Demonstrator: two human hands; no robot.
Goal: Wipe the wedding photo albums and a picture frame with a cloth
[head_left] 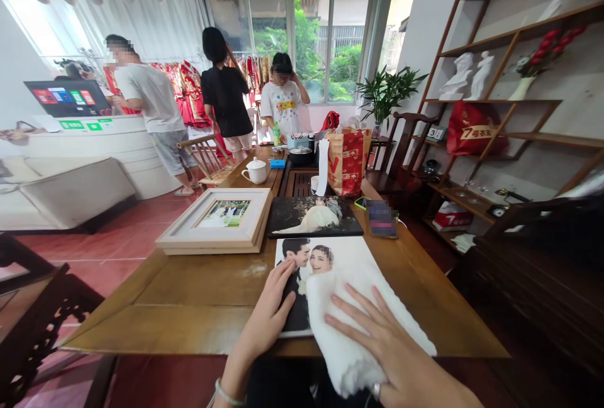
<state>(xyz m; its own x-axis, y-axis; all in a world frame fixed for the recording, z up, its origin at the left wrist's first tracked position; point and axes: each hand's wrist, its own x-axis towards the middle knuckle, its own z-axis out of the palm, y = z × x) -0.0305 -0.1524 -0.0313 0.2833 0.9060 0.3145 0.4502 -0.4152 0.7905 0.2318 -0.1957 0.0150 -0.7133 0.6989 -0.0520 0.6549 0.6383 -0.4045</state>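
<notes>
A large wedding photo print (349, 263) lies flat at the near edge of the wooden table (198, 295). My left hand (268, 314) rests flat on the print's left side, fingers stretched out over the dark suit. My right hand (391, 345) presses flat, fingers spread, on a white folded cloth (330, 332) that covers the print's lower middle. Neither hand grips anything.
Behind the print lie a dark photo panel (314, 216), stacked pale frames (219, 219) and a phone (381, 218). Farther back stand a white teapot (255, 171) and a red paper bag (348, 159). Three people stand near the windows. Wooden shelves (509, 106) fill the right wall.
</notes>
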